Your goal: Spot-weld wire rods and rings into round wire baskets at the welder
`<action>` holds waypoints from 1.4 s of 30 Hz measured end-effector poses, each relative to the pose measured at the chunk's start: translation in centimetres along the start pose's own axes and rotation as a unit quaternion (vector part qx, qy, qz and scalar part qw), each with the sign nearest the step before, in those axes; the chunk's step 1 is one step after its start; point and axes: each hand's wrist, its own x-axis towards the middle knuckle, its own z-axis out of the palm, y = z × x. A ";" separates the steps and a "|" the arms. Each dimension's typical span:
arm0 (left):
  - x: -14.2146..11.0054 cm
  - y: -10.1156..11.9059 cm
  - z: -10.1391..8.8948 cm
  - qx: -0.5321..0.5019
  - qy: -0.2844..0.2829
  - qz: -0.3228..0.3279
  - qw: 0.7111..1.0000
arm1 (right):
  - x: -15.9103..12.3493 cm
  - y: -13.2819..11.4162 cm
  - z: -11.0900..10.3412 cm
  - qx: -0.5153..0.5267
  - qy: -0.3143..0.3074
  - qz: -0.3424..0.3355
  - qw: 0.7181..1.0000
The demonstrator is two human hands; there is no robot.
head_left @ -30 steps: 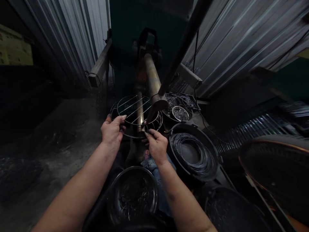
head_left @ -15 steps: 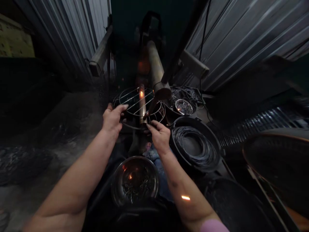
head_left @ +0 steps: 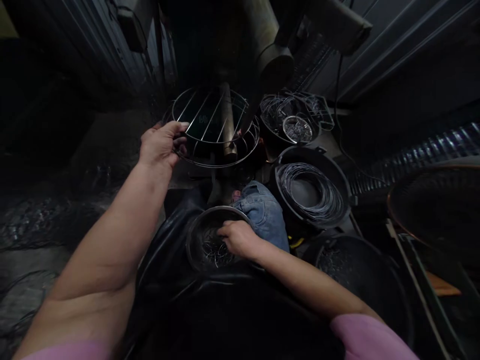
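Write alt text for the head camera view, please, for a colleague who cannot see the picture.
A person's left hand grips the edge of a round wire rack while the right hand reaches into a metal bowl of short wire pieces. Beside the bowl are denim cloth and a black tub holding a coil of wire.

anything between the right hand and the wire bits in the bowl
Nothing visible: the right hand is already over the metal bowl, its fingers reaching down to the wire bits. The denim lies beyond the bowl, not between them.
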 end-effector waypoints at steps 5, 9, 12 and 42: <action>-1.9 -0.3 -0.6 0.013 0.006 0.032 0.999 | -0.6 -1.1 1.6 -0.104 -0.031 0.007 0.994; -2.2 -0.5 -0.4 0.007 0.021 0.039 0.999 | -0.5 -0.6 2.4 -0.071 -0.045 0.029 0.996; -2.2 -0.5 -0.4 0.002 0.022 0.042 0.999 | -0.6 0.5 1.4 0.053 -0.029 0.076 0.995; -4.2 -1.9 0.2 -0.066 -0.044 0.110 0.991 | 7.1 0.6 -8.5 0.555 0.491 0.074 0.667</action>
